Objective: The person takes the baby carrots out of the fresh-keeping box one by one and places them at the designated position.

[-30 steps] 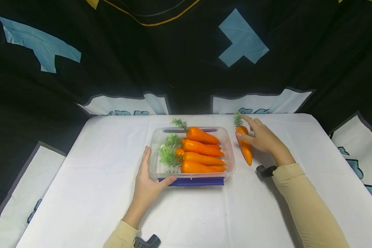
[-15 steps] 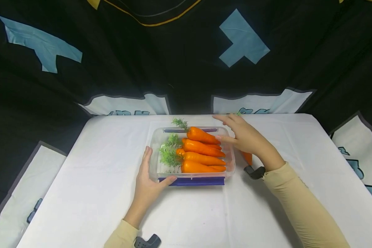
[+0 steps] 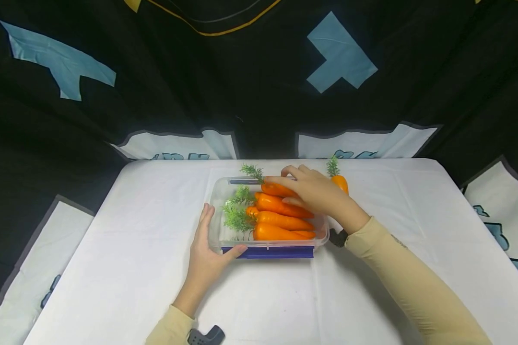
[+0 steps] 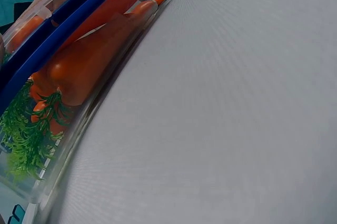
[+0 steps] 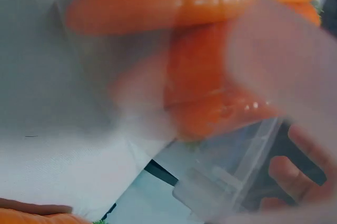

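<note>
A clear plastic container [image 3: 216,191] with a dark-blue front latch [image 3: 267,252] holds several orange carrots [image 3: 272,233] with feathery green tops [image 3: 237,215]. My left hand [image 3: 205,254] rests at its front-left corner, fingers extended along the left wall and thumb over the front rim. My right hand [image 3: 317,189] is over the container's right side, fingers bent above the farthest carrot [image 3: 276,189], thumb over the carrot in front. The right wrist view shows that hand's fingers [image 5: 289,176] spread beyond the clear wall. Another carrot [image 3: 340,183] lies on the cloth, partly hidden by my right forearm.
A white cloth [image 3: 112,239] covers the table. Behind the far edge hangs a dark curtain [image 3: 259,96] with light-blue patches [image 3: 343,52]. Dark wrist straps with devices [image 3: 206,335] sit at the cuffs.
My right hand has left the carrot lying on the cloth and moved left over the container to the farthest carrot. That loose carrot stays on the cloth; my left hand keeps its place.
</note>
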The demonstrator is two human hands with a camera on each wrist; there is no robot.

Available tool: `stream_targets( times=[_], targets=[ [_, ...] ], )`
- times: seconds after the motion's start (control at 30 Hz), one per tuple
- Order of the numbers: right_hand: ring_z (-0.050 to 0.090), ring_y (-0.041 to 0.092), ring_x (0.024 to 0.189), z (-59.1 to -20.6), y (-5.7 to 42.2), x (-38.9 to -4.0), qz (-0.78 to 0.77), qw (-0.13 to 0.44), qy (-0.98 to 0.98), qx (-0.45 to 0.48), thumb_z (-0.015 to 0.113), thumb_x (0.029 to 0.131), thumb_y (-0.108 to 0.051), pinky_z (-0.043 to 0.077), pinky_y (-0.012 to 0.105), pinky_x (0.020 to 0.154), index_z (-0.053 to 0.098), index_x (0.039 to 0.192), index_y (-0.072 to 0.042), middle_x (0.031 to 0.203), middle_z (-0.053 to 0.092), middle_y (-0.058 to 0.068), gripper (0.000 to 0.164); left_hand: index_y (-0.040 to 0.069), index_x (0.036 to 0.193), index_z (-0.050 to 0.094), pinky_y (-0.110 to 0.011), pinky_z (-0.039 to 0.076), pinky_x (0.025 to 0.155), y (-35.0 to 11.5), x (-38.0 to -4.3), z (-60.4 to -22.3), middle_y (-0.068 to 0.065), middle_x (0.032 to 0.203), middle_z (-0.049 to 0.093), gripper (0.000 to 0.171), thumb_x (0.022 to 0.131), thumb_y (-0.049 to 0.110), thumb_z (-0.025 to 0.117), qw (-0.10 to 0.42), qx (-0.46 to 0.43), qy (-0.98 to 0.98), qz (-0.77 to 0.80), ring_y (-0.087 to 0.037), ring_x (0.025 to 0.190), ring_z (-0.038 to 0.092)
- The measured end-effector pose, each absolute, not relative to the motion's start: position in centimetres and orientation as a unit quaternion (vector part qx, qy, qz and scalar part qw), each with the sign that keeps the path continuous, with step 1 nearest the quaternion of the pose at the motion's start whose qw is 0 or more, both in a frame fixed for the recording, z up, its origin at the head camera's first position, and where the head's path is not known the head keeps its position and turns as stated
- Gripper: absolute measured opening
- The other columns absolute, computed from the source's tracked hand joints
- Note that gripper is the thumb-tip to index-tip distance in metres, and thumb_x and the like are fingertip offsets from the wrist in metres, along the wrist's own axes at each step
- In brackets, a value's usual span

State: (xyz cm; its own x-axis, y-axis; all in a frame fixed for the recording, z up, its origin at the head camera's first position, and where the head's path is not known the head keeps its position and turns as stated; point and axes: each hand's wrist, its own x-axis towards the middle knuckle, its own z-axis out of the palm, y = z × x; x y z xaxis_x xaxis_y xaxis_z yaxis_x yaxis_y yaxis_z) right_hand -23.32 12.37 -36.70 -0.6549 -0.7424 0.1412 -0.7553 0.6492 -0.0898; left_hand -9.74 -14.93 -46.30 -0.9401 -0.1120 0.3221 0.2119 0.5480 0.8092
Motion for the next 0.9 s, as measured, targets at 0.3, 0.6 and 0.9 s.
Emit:
stream_targets(
  times=[0.3, 0.6, 0.9],
  targets=[
    [0.061, 0.03, 0.11, -37.2, 11.5, -23.4, 0.024, 0.039, -0.902, 0.429, 0.064, 0.097, -0.022, 0.058, 0.046, 0.091, 0.041, 0.143, -0.05, 0.142, 0.05, 0.008, 0.059, 0.021, 0.158, 0.025, -0.06, 0.024, 0.121, -14.9, -9.7, -46.2, 0.005, 0.167, 0.016, 0.115, 0.066, 0.038, 0.092, 0.177, -0.031, -0.863, -0.473, -0.027, 0.153, 0.021],
    [0.06, 0.029, 0.108, -37.6, 11.1, -23.2, -0.01, 0.061, -0.899, 0.433, 0.065, 0.095, -0.01, 0.058, 0.047, 0.09, 0.036, 0.148, -0.048, 0.143, 0.048, 0.008, 0.071, 0.018, 0.158, 0.025, -0.06, 0.024, 0.121, -14.9, -9.7, -46.2, 0.004, 0.167, 0.017, 0.115, 0.066, 0.038, 0.091, 0.173, -0.028, -0.865, -0.47, -0.027, 0.153, 0.021],
    [0.06, 0.028, 0.109, -38.3, 11.3, -23.3, -0.007, 0.079, -0.898, 0.433, 0.07, 0.092, -0.012, 0.059, 0.045, 0.087, 0.036, 0.148, -0.045, 0.143, 0.05, 0.006, 0.074, 0.019, 0.158, 0.025, -0.061, 0.024, 0.121, -14.9, -9.7, -46.2, 0.002, 0.167, 0.018, 0.115, 0.067, 0.039, 0.091, 0.175, -0.028, -0.865, -0.469, -0.027, 0.153, 0.022]
  ],
)
